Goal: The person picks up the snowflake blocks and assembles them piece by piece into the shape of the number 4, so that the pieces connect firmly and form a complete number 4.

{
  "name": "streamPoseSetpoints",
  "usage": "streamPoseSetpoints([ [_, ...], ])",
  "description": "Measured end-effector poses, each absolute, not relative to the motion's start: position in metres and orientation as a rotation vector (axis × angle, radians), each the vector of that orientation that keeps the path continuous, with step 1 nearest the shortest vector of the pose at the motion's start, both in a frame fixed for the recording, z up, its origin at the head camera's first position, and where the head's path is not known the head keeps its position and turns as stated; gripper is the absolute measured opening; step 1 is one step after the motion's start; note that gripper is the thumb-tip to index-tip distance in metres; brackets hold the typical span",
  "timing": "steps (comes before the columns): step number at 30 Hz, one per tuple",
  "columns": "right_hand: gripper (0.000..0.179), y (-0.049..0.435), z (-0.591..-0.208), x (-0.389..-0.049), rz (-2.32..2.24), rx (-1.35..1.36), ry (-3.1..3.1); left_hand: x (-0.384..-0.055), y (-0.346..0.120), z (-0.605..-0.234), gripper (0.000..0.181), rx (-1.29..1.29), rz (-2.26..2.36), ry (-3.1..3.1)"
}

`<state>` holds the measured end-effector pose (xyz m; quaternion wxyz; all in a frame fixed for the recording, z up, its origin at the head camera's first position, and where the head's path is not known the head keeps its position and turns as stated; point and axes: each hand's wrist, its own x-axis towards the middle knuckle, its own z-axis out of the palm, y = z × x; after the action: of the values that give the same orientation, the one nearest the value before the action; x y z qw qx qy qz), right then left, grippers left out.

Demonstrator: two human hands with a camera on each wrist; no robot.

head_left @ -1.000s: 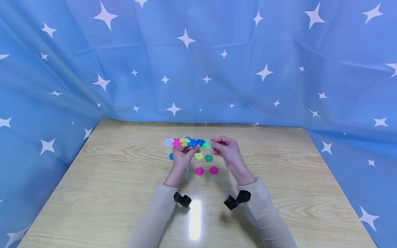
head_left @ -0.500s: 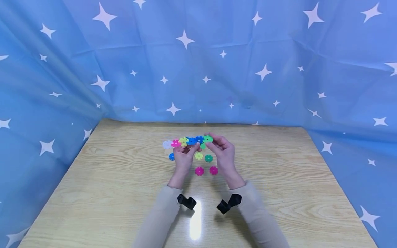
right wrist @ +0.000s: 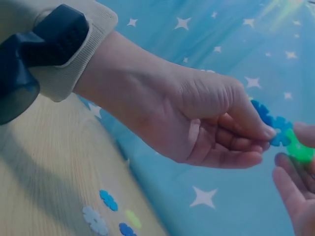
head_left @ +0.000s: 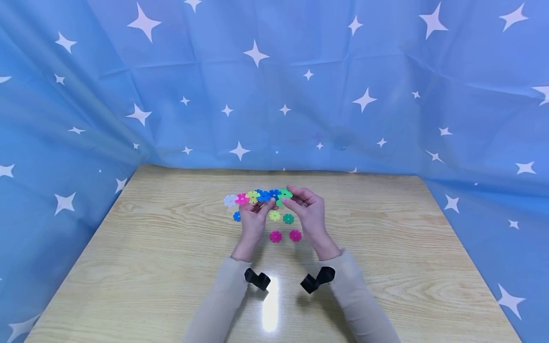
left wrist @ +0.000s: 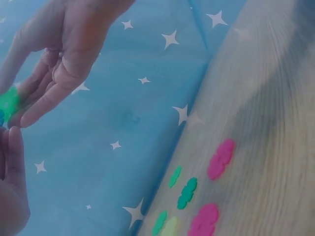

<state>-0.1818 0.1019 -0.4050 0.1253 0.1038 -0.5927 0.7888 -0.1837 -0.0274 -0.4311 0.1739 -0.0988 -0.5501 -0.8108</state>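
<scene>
My left hand (head_left: pixel 254 222) grips a row of joined notched plastic discs raised above the table. From left to right they are white (head_left: pixel 229 200), pink (head_left: pixel 242 198), yellow (head_left: pixel 253 196), blue (head_left: pixel 263 195) and darker blue (head_left: pixel 274 194). At the right end is a bright green disc (head_left: pixel 285 193), pinched between the thumb and fingers of my right hand (head_left: pixel 314 216). The green disc (right wrist: pixel 299 149) meets a blue disc (right wrist: pixel 281 132) in the right wrist view; how deep their notches sit cannot be made out. Part of the row is hidden behind my left fingers.
Loose discs lie on the wooden table (head_left: pixel 386 267) below my hands: pink ones (head_left: pixel 276 237), a yellow one (head_left: pixel 275 216), a dark green one (head_left: pixel 289 218) and a blue one (head_left: pixel 237 216). A starred blue curtain (head_left: pixel 274 95) hangs behind and beside the table.
Over the last second my right hand has moved left and turned, so the green disc's face shows beside the darker blue disc. In the latest half second both hands have barely shifted.
</scene>
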Motion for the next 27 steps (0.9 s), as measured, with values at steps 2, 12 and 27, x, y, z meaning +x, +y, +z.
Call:
streamPoseSetpoints([
  [2,0.023,0.101,-0.406,-0.182,2.297,0.297,-1.736,-0.184,-0.027,-0.432,0.020,-0.284,-2.323,-1.526],
  [12,0.029,0.109,-0.402,-0.183,2.312,0.254,-1.839,-0.189,-0.028,-0.435,0.021,-0.319,-2.336,-1.483],
  [27,0.027,0.106,-0.405,-0.184,2.289,0.285,-1.896,-0.188,-0.030,-0.436,0.031,-0.324,-2.474,-1.346],
])
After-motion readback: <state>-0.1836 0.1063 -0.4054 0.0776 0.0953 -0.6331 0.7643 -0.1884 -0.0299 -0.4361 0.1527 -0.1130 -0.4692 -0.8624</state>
